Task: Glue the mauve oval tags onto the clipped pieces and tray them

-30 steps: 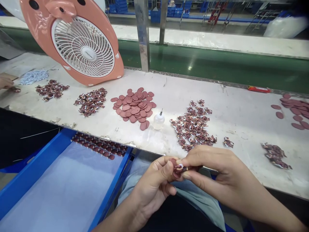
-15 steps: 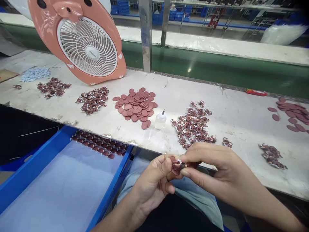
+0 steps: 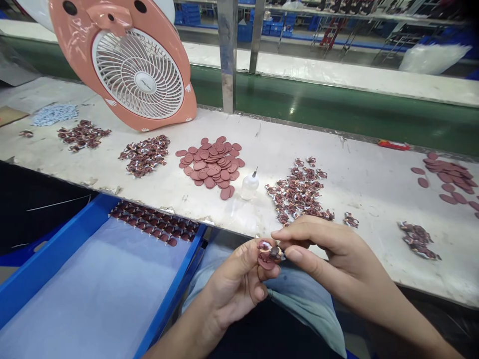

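Both hands meet just below the near edge of the table (image 3: pixel 262 144). The left hand (image 3: pixel 239 284) pinches a small maroon piece (image 3: pixel 268 253) between thumb and forefinger; the right hand (image 3: pixel 329 254) closes thumb and forefinger on the same piece from 3 o'clock. The piece sits over the lap — off the table, just short of its edge.

At 12 o'clock from the hands lies a loose heap of small maroon-and-white pieces (image 3: pixel 301 192), with one stray piece (image 3: pixel 351 220) beside it at 2 o'clock. A small clear squeeze bottle (image 3: pixel 249 186) stands upright just left of that heap. Further toward 11 o'clock is a pile of flat maroon discs (image 3: pixel 211 164), then two more heaps (image 3: pixel 144 154) (image 3: pixel 83 134) and a pale blue pile (image 3: pixel 54 114) near the far left. At 3 o'clock there is another small heap (image 3: pixel 418 239), and a second disc pile (image 3: pixel 449 177) beyond it — five heaps and two disc piles in all.

One pink fan (image 3: pixel 134 65) leans at 10 o'clock, behind the piles. One blue tray (image 3: pixel 56 254) sits low at 9 o'clock, with rows of maroon pieces (image 3: pixel 153 224) along its far end; the tray's right rail stands close beside the left wrist. A steel post (image 3: pixel 228 55) rises at the table's far edge. Between the bottle heap and the right-hand heap the tabletop shows bare.
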A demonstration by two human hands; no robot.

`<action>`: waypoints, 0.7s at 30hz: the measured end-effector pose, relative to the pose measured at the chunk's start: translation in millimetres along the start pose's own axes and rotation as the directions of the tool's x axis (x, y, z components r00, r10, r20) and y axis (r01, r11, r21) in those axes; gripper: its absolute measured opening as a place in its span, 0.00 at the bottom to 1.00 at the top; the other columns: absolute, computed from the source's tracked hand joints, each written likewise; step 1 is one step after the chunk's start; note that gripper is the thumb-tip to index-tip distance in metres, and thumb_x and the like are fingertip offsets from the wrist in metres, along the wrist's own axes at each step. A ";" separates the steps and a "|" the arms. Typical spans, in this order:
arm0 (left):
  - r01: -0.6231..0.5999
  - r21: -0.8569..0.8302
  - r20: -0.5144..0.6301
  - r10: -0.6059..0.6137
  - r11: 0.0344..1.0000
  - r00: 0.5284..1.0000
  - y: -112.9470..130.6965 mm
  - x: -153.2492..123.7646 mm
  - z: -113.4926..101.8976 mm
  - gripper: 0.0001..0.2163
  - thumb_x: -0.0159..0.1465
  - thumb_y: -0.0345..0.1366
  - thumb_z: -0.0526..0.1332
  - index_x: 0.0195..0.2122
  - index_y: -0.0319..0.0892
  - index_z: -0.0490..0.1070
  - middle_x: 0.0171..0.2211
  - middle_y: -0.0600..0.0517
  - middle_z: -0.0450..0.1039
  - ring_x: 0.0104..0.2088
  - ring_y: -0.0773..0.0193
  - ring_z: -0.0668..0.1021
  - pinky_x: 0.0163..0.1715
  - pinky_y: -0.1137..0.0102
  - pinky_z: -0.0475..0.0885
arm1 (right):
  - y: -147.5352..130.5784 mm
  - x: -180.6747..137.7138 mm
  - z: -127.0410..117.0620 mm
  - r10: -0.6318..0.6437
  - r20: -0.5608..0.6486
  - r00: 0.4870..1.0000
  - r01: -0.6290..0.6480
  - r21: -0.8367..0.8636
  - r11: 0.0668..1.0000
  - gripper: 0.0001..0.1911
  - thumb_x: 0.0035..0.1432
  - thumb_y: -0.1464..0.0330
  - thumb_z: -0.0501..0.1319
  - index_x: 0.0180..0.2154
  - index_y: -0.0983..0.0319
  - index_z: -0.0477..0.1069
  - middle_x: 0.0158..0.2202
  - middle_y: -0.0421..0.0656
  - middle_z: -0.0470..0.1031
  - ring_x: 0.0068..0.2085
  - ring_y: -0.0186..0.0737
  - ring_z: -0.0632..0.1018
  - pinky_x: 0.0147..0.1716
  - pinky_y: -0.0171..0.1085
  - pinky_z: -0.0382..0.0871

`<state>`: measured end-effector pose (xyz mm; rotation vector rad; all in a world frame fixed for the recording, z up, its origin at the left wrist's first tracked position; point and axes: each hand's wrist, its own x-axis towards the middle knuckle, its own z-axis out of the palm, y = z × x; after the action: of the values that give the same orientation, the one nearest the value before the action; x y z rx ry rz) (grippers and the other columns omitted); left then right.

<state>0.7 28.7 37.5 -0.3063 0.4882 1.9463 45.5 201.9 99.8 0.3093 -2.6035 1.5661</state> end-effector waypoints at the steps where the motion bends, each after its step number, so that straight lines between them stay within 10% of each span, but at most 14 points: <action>1: -0.002 0.011 0.001 0.002 1.000 1.000 -0.2 0.2 -0.8 0.14 0.47 0.41 0.75 0.30 0.39 0.78 0.23 0.56 0.74 0.24 0.72 0.79 0.13 0.86 0.67 | -0.2 0.0 0.6 0.003 0.000 1.000 -0.003 0.004 1.000 0.09 0.65 0.70 0.59 0.44 0.55 0.76 0.36 0.41 0.79 0.36 0.36 0.77 0.33 0.32 0.71; 16: -0.055 0.136 0.092 0.042 0.989 0.995 1.7 5.2 -13.2 0.19 0.54 0.48 0.69 0.42 0.41 0.77 0.34 0.50 0.76 0.29 0.69 0.78 0.16 0.84 0.68 | 3.8 2.1 13.1 0.003 -0.056 0.998 0.000 0.053 0.999 0.08 0.59 0.74 0.63 0.39 0.57 0.77 0.29 0.39 0.75 0.29 0.32 0.73 0.27 0.31 0.68; 21: -0.230 0.229 -0.073 0.252 0.946 0.965 -1.6 4.4 -12.8 0.25 0.49 0.51 0.72 0.44 0.42 0.75 0.33 0.51 0.74 0.27 0.70 0.75 0.15 0.83 0.67 | 13.9 1.6 25.1 -0.200 -0.230 0.953 0.141 -0.246 0.959 0.09 0.58 0.75 0.63 0.42 0.61 0.74 0.28 0.39 0.73 0.28 0.33 0.72 0.26 0.32 0.67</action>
<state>0.2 26.9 24.0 -0.2111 0.8338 2.0960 41.7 185.8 76.3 0.2871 -2.4503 1.1541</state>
